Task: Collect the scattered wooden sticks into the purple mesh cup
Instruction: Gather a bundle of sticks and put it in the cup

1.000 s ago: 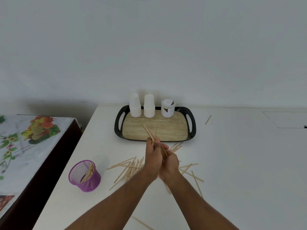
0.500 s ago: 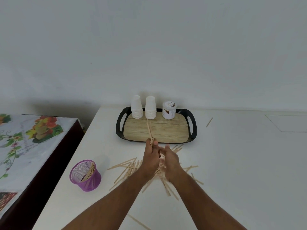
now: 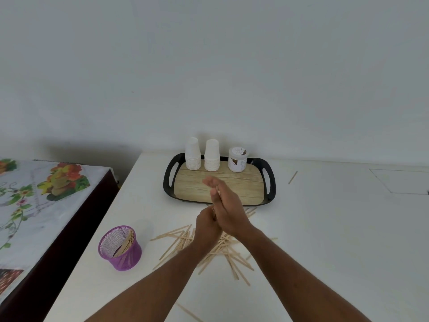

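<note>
A white table (image 3: pixel 325 240) carries a black-rimmed tray (image 3: pixel 270 182) with two stacks of white cups (image 3: pixel 193 154) and a small jar (image 3: pixel 237 159) along its far edge. Over its middle the right hand (image 3: pixel 228 211), fingers straight, presses flat against the left hand (image 3: pixel 207 225), a few sticks just visible between them; whether the left hand's fingers curl cannot be told. Wooden sticks (image 3: pixel 183 240) lie scattered beneath, beside the purple mesh cup (image 3: pixel 120 248), which already holds several.

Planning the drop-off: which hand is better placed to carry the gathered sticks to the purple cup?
Probably the left hand: the purple mesh cup sits on its side, and it already grips the sticks, with the right hand pressed flat against them.
</note>
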Demonstrator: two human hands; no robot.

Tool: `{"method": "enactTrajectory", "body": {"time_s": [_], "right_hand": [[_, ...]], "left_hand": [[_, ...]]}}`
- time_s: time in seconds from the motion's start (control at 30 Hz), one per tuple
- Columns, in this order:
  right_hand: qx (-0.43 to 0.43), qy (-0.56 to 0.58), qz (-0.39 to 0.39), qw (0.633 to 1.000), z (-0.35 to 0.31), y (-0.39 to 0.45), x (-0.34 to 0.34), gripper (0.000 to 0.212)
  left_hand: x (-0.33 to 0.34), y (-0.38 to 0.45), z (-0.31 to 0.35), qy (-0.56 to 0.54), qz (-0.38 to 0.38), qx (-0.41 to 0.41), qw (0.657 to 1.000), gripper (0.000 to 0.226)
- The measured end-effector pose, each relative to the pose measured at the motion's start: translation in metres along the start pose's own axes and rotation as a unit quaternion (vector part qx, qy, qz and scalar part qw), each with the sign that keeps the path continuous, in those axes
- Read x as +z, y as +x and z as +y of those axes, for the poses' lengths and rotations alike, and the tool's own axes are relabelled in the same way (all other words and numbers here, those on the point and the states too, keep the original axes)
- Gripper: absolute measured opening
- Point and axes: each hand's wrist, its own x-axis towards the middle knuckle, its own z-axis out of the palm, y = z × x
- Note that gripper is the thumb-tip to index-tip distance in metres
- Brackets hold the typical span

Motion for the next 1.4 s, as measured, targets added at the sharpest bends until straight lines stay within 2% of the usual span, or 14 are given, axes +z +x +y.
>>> {"method": "enactTrajectory", "body": {"time_s": [0.07, 0.2, 0.33, 0.4, 0.57, 0.67, 0.73, 0.8, 0.87, 0.97, 1.03, 1.17, 1.3, 1.4], "right_hand": [[-0.015, -0.055, -0.034, 0.998, 0.005, -0.007, 0.0, 0.039], [-0.039, -0.117, -0.039, 0.992, 0.014, -0.008, -0.011, 0.039], [-0.086, -0.195, -0.082, 0.974, 0.021, -0.012, -0.011, 0.04], [-0.1, -0.228, -0.102, 0.963, 0.028, -0.012, -0.013, 0.04], [-0.049, -0.22, -0.127, 0.966, 0.034, -0.012, -0.015, 0.044], [-0.052, -0.191, -0.166, 0.966, 0.033, -0.018, -0.006, 0.056], [-0.049, -0.137, -0.131, 0.981, 0.03, -0.018, -0.006, 0.056], [-0.037, -0.067, -0.037, 0.996, 0.024, -0.015, -0.008, 0.051], [-0.033, -0.07, 0.023, 0.997, 0.022, -0.017, -0.008, 0.053], [-0.021, -0.151, -0.085, 0.985, 0.024, -0.032, 0.007, 0.074], [0.002, -0.155, -0.141, 0.978, 0.027, -0.04, 0.013, 0.086], [-0.014, -0.145, -0.058, 0.988, 0.022, -0.04, 0.012, 0.079], [-0.009, -0.163, -0.09, 0.982, 0.019, -0.048, 0.019, 0.061], [-0.072, -0.165, 0.013, 0.984, 0.015, -0.047, 0.017, 0.044]], "left_hand": [[-0.004, 0.002, -0.003, 0.006, 0.015, -0.021, 1.0, 0.026], [-0.008, 0.004, -0.014, 0.053, 0.025, -0.044, 0.997, 0.046], [-0.01, 0.004, -0.01, 0.043, 0.017, -0.039, 0.998, 0.04], [-0.013, 0.004, -0.013, 0.086, 0.026, -0.03, 0.996, 0.04], [-0.019, 0.005, -0.019, 0.219, 0.02, 0.0, 0.976, 0.041], [-0.023, 0.005, -0.016, 0.237, 0.029, 0.019, 0.971, 0.032], [-0.024, 0.003, -0.013, 0.22, 0.027, 0.031, 0.975, 0.032], [-0.025, 0.003, -0.01, 0.21, 0.032, 0.033, 0.977, 0.039], [-0.025, 0.004, -0.006, 0.201, 0.045, 0.037, 0.978, 0.043], [-0.028, 0.006, -0.005, 0.184, 0.024, 0.047, 0.981, 0.036], [-0.031, 0.004, -0.007, 0.165, 0.005, 0.045, 0.985, 0.036], [-0.035, -0.001, -0.013, 0.183, 0.022, 0.055, 0.981, 0.046], [-0.038, -0.005, -0.013, 0.166, -0.007, 0.053, 0.985, 0.024], [-0.041, -0.007, -0.019, 0.18, 0.006, 0.06, 0.982, 0.025]]}}
